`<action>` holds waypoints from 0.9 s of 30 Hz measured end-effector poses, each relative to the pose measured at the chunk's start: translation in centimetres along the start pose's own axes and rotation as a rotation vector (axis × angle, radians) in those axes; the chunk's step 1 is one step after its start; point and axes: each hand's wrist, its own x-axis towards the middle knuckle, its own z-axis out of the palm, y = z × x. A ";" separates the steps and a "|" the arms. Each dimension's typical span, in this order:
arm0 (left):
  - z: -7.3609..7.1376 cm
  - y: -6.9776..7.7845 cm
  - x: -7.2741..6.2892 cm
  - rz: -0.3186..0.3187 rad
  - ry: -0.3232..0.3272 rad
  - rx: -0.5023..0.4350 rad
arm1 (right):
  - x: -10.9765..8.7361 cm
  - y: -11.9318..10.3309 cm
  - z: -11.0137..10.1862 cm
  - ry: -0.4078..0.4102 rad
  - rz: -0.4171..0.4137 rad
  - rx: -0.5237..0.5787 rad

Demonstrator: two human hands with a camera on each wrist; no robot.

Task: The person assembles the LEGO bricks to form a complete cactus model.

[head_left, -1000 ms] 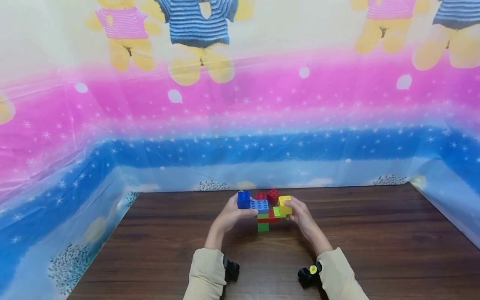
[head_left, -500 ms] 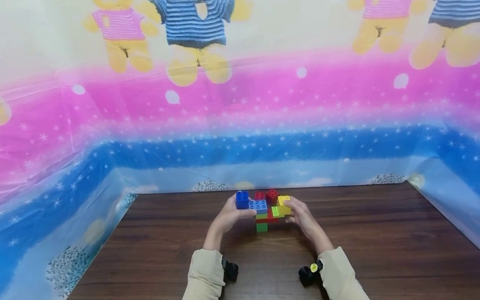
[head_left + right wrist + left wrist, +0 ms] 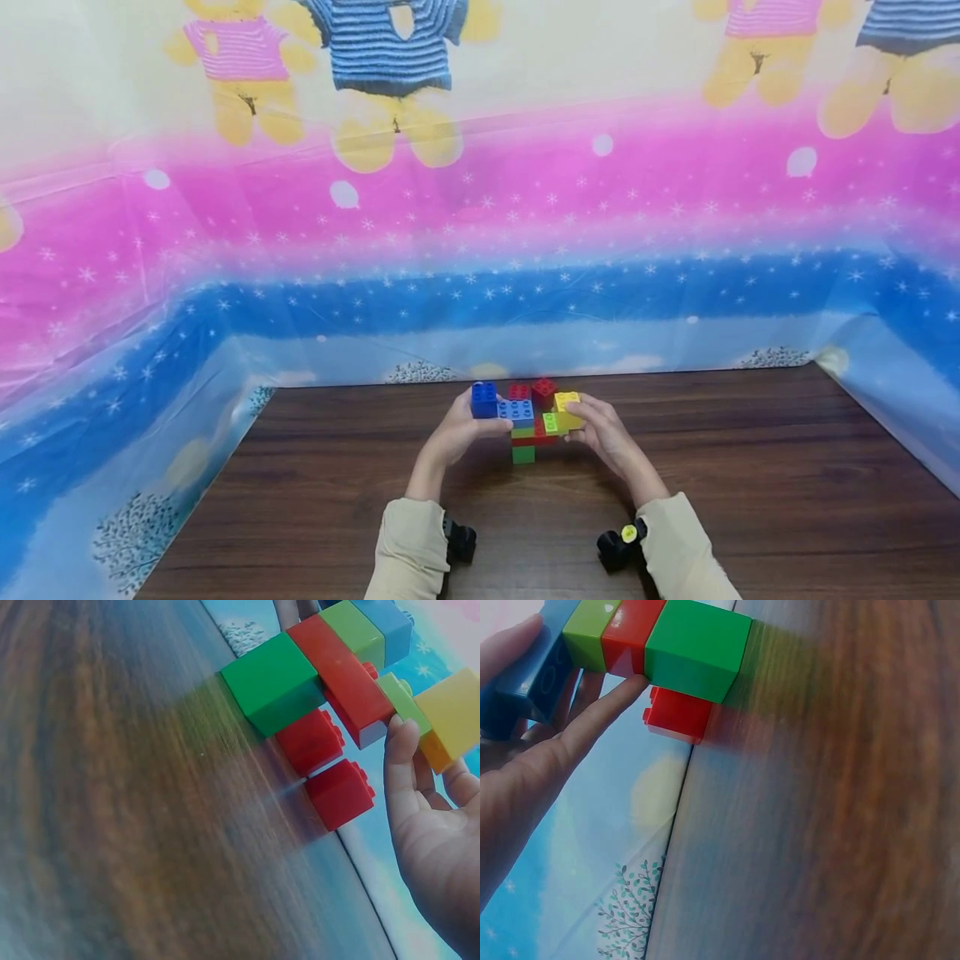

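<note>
Between both hands stands a model of stacked building blocks. A green block is at its foot, with a long red block across it. On the left end sit a lime block and a light blue block, with a dark blue block further left. The right end carries a small lime block and a yellow block. My left hand grips the light blue block, its thumb along the near side. My right hand holds the yellow block, one fingertip at the small lime block's underside.
Two loose red blocks, one on the left and one on the right, lie on the brown wooden table just behind the model. A printed cloth backdrop rises at the table's far edge.
The head view has shifted slightly. My right hand's lower fingers have moved in closer beneath the right end of the model. The left hand keeps its hold, and the blocks look unchanged.
</note>
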 end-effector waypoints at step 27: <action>-0.2 -0.2 0.0 0.001 -0.018 0.018 | -0.1 0.2 0.1 0.023 0.041 -0.005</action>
